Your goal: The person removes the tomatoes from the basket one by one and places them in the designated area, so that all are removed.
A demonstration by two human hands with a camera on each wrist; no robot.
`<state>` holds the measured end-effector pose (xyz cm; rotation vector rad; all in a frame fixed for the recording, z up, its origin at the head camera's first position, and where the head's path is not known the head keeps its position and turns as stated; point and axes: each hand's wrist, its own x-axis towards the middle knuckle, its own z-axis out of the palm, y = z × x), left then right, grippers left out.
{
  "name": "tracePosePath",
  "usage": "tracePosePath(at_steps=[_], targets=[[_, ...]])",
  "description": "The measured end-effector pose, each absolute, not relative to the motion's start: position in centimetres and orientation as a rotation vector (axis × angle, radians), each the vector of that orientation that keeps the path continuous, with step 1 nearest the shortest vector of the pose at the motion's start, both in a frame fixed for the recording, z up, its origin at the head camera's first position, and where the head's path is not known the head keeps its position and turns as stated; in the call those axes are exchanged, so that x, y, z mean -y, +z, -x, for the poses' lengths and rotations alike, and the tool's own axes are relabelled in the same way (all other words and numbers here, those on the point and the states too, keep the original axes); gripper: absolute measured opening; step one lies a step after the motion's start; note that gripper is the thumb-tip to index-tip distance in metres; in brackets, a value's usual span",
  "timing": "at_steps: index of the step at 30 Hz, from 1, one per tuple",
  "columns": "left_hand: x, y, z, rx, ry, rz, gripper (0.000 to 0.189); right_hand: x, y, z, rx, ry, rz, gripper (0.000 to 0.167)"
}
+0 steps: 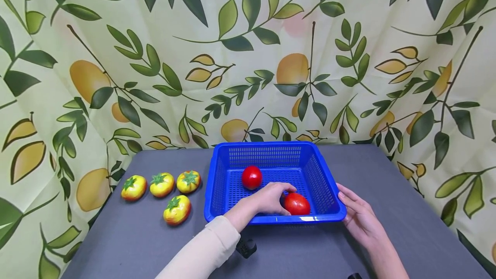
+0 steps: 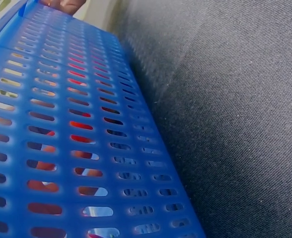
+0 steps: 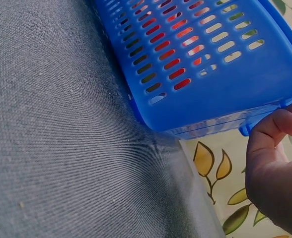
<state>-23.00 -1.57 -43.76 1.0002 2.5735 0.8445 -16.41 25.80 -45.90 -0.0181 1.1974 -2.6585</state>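
A blue plastic basket with slotted walls stands on the grey table. Inside it, toward the front right, lies a glossy red tomato. My left hand reaches over the front rim and holds this tomato from its left side, thumb in front and fingers behind. Farther back in the basket is a second red tomato, apart from the hand. At the front right corner, my right hand grips the basket's rim; the right wrist view shows its thumb and fingers at that corner.
Several yellow-and-red fruits with green leafy tops lie on the table left of the basket. A leaf-and-fruit patterned cloth hangs behind the table and along both sides. Below the left forearm shows a small black device.
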Motion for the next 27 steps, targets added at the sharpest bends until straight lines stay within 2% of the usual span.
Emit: tracePosePath(at_steps=[11,27], targets=[[1.42,-43.93,22.95,-2.589,0.82,-1.038,0.051,-25.82,-45.91,16.41,-1.187,-2.664,0.019,0.032],[1.43,-44.04,23.04,-2.577,0.846,-1.043,0.051,-25.67,-45.99,16.38,-1.199,-2.665,0.054,0.032]])
